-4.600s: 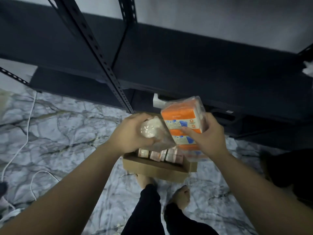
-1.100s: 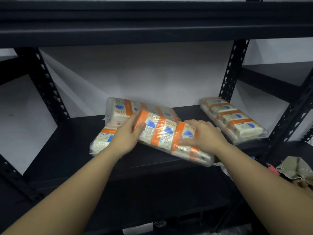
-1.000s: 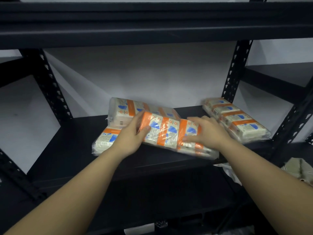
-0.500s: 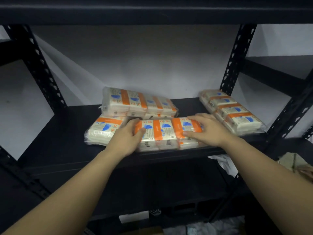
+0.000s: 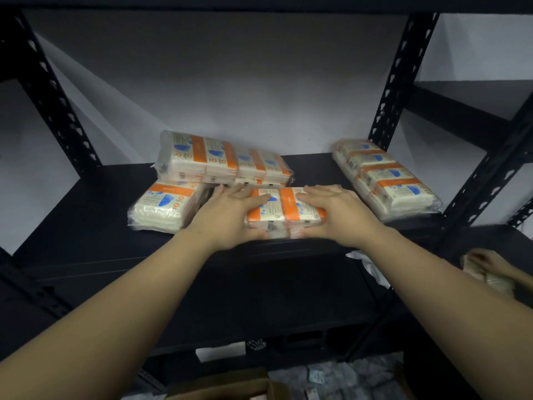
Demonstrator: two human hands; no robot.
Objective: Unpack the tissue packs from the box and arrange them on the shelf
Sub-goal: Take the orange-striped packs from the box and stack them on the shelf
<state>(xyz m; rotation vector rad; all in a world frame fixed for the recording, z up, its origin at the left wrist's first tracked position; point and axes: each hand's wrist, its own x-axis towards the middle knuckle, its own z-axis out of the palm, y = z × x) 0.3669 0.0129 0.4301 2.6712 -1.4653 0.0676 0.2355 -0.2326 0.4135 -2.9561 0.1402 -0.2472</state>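
My left hand [image 5: 227, 215] and right hand [image 5: 337, 215] gripping the near tissue pack [image 5: 284, 210] at both ends, fingers over it, thumbs against its near side, on the black shelf [image 5: 95, 226], three more packs beside it

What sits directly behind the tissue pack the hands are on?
Behind the front pack, held between the left hand and right hand, lies a stacked pair of packs. The hands hide whether they touch it.
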